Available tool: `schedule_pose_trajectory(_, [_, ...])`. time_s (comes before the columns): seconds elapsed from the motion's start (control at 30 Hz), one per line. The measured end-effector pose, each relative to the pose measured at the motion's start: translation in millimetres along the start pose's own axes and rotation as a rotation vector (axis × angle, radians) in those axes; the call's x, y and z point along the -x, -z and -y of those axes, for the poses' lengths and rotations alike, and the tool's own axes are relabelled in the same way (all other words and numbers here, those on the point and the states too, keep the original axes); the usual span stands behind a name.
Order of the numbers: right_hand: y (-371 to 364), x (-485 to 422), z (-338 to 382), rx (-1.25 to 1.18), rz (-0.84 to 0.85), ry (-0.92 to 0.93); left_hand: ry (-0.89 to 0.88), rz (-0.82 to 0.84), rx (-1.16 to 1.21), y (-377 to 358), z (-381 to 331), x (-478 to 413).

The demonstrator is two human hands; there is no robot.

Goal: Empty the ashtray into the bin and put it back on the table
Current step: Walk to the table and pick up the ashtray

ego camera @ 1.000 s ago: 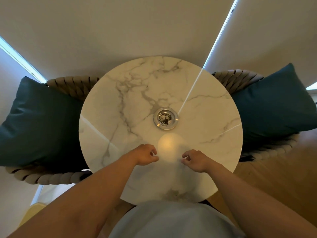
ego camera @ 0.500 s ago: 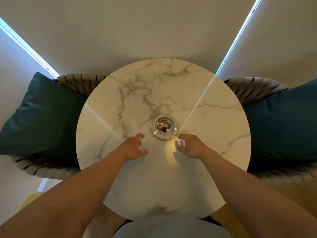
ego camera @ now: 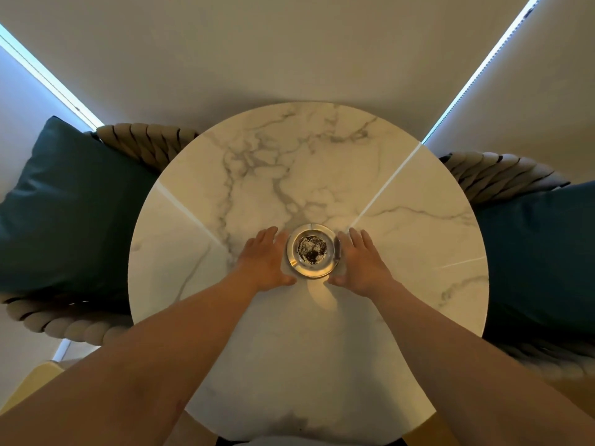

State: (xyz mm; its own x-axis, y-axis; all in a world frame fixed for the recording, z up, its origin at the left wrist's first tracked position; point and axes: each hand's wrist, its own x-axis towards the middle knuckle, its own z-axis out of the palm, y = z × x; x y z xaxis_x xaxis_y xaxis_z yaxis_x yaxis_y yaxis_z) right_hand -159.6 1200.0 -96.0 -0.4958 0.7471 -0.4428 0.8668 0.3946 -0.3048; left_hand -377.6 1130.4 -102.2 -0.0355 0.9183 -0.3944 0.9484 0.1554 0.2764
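A round glass ashtray (ego camera: 311, 251) with dark ash and whitish bits in its bowl stands near the middle of the round white marble table (ego camera: 289, 355). My left hand (ego camera: 265, 263) lies flat against its left side and my right hand (ego camera: 360, 263) against its right side. Fingers on both are stretched out and apart, with the thumbs curling toward the ashtray's near rim. The ashtray rests on the tabletop. I cannot tell whether the palms touch the glass. No bin is in view.
Two woven rope chairs flank the table, one on the left (ego camera: 148, 143) and one on the right (ego camera: 495, 175), each with a dark teal cushion (ego camera: 70, 204) (ego camera: 541, 252). Pale blinds hang behind the table. Wooden floor shows at the lower right.
Both hands moved forward from the table's near part, opened from loose fists, and now sit on either side of the ashtray. The ashtray has not moved on the table.
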Motion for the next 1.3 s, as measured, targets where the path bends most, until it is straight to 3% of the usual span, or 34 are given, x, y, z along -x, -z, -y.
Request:
schedule_pose_trajectory(0.6, [-8,-23,1,-0.021,0.029,0.015,0.045,-0.031,0.027,-21,-9,-19])
schedule_pose_trajectory(0.9, [-2,5,4,-0.277,-0.015,0.044,-0.092,-0.165,0.234,-18,-10,6])
schedule_pose_trajectory(1.3, [-21,97,20,-0.522,-0.025,0.045,-0.123,-0.141,0.564,-19,-33,102])
